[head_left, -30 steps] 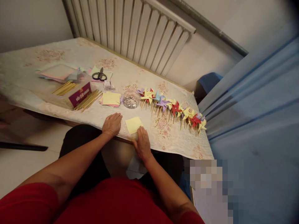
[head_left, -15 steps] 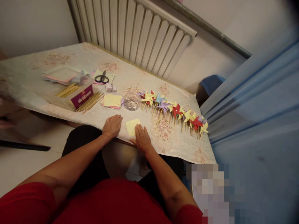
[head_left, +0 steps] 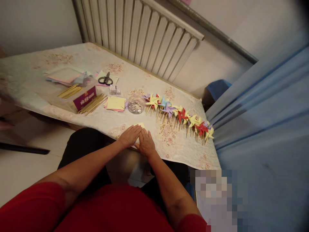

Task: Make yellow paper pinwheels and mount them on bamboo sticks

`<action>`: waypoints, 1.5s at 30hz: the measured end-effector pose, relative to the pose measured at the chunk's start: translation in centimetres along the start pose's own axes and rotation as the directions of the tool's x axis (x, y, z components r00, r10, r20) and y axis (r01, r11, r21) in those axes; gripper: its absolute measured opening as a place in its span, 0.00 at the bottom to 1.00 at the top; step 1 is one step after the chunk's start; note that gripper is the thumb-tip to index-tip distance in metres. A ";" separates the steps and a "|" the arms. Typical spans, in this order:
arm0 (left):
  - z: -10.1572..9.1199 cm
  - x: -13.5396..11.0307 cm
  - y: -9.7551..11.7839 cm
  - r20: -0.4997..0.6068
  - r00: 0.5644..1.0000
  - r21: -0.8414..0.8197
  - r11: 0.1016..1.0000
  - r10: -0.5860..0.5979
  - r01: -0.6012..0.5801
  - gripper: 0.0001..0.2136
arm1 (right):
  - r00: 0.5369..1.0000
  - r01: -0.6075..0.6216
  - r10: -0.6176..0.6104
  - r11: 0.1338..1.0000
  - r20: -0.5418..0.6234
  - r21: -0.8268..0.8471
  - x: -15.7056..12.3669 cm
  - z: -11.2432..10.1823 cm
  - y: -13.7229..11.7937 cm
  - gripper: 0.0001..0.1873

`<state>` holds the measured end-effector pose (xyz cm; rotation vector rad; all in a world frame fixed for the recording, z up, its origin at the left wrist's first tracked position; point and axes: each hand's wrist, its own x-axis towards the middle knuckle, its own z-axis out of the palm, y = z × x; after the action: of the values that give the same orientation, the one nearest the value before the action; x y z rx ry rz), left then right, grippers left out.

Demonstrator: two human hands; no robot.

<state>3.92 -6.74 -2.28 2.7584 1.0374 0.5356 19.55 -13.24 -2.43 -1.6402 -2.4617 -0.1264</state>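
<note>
A yellow paper square (head_left: pixel 141 125) lies near the front edge of the table (head_left: pixel 101 120); only its far corner shows. My left hand (head_left: pixel 130 136) and my right hand (head_left: pixel 145 142) lie side by side on it, fingers stretched flat and covering most of the sheet. A row of several coloured paper pinwheels (head_left: pixel 178 114) on wooden sticks runs to the right behind my hands. A clear glass bowl (head_left: pixel 135 104) of small shiny bits stands just behind the sheet.
A stack of yellow and pink paper (head_left: pixel 115 103), wooden sticks (head_left: pixel 93 103), a purple box (head_left: pixel 84 97), black scissors (head_left: pixel 105 79) and more paper sheets (head_left: pixel 64 75) lie at the left. A radiator (head_left: pixel 145 35) stands behind; blue fabric (head_left: pixel 265 129) hangs at the right.
My left hand has slid to the right from the bare cloth onto the yellow sheet, beside my right hand. The sheet is now mostly covered.
</note>
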 end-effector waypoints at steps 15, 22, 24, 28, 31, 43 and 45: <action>-0.7 -0.1 -0.2 0.049 0.995 0.116 0.990 -0.089 0.083 0.25 | 0.999 -0.036 0.036 0.999 -0.037 -0.004 -0.5 0.2 -0.1 0.43; -0.9 -0.1 -0.1 0.047 0.995 0.104 0.991 -0.088 0.082 0.25 | 0.992 -0.114 0.114 0.993 -0.050 0.006 -1.6 -0.1 -0.3 0.43; -0.9 -0.1 -0.1 0.038 0.996 0.098 0.992 -0.083 0.079 0.25 | 0.989 -0.136 0.136 0.991 -0.057 0.007 -2.1 -0.2 -0.4 0.42; -1.0 -0.2 -0.1 0.029 0.997 0.097 0.993 -0.070 0.067 0.24 | 0.981 -0.179 0.178 0.984 -0.075 0.002 -3.2 -0.1 -0.6 0.40; -1.2 -0.2 0.0 0.044 0.996 0.097 0.993 -0.075 0.071 0.24 | 0.975 -0.203 0.203 0.979 -0.094 0.011 -4.2 0.3 -0.6 0.38; -0.9 -0.1 -0.2 0.033 0.996 0.077 0.994 -0.079 0.077 0.24 | 0.937 -0.238 0.272 0.957 -0.219 0.168 -2.5 -1.5 -0.9 0.35; -0.8 -0.1 -0.2 0.023 0.997 0.070 0.995 -0.077 0.075 0.24 | 0.971 -0.171 0.188 0.978 -0.149 0.123 -1.6 -1.7 -1.3 0.35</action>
<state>3.42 -6.66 -1.62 2.7641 1.1707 0.4605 19.12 -15.44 -1.02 -1.7242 -2.1529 -0.0927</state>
